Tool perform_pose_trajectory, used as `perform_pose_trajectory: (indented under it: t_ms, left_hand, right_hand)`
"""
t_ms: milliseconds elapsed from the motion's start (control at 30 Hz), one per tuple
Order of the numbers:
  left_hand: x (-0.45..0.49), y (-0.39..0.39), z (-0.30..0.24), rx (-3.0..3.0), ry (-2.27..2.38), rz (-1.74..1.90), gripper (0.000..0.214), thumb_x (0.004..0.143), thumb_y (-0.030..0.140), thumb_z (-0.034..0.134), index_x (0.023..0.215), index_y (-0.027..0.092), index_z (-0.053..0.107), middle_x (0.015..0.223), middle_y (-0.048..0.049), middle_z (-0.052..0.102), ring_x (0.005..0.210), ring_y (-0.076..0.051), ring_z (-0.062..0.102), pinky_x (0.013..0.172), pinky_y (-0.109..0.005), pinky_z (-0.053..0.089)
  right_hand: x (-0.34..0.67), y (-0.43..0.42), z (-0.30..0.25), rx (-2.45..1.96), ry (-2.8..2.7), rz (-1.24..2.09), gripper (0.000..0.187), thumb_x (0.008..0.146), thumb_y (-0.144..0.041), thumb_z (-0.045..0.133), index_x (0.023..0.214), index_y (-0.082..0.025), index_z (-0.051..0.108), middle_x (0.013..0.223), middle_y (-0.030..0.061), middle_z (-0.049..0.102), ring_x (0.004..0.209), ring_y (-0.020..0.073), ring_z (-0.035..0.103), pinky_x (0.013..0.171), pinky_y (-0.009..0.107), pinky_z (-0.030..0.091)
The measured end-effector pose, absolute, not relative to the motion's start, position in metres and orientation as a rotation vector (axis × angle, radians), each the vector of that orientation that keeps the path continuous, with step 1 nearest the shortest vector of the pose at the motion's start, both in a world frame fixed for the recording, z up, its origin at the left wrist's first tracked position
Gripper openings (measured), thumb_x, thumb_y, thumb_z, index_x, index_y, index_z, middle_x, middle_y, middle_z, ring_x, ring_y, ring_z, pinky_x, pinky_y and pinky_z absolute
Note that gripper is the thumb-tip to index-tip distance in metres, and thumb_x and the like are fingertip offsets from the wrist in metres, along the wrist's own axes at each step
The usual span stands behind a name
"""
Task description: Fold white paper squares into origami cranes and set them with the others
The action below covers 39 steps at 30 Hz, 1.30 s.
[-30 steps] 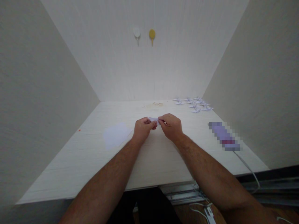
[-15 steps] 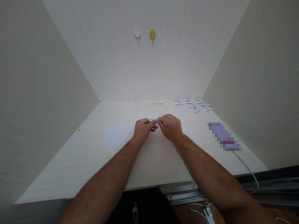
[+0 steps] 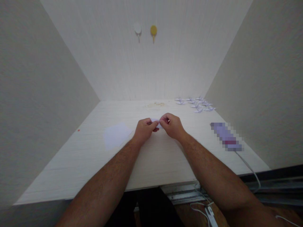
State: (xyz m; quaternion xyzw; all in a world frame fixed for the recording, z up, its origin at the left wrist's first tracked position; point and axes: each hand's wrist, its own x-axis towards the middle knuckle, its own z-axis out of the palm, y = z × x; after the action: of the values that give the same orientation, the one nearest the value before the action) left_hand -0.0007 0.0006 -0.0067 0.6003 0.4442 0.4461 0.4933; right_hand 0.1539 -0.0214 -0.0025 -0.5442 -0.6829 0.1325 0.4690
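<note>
My left hand (image 3: pixel 144 130) and my right hand (image 3: pixel 172 125) meet over the middle of the pale wooden table (image 3: pixel 151 164). Both pinch a small folded piece of light paper (image 3: pixel 156 121) between fingertips and thumbs. Only a sliver of the paper shows between the two hands; the rest is hidden by my fingers. A flat sheet of pale paper (image 3: pixel 115 135) lies on the table just left of my left hand.
Several small folded paper figures (image 3: pixel 196 104) sit at the back right corner. A blurred-out oblong object (image 3: pixel 226 136) with a white cable lies at the right edge. Two round hooks (image 3: pixel 145 30), white and yellow, hang on the back wall. Walls close in on three sides.
Both hands have stayed together on the folded paper, shifting slightly; my right fingers have curled tighter over it. The view has tipped a little.
</note>
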Motion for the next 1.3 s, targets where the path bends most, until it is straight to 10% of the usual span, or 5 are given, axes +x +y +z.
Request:
perform_pose_trajectory:
  t_ms: [1300]
  left_hand:
    - [0.002,-0.001,-0.002,1.069,0.930,1.142,0.021,0.063,0.028,0.072,0.072,0.011,0.065,0.064,-0.0040,0.065,0.056,-0.014,0.062,0.056,-0.026,0.052]
  right_hand:
    - [0.160,-0.019,-0.016,-0.888,-1.921,0.021,0.021,0.083,-0.015,0.058,0.097,-0.022,0.073,0.108,0.0087,0.071,0.100,0.0183,0.065,0.088,0.035,0.053]
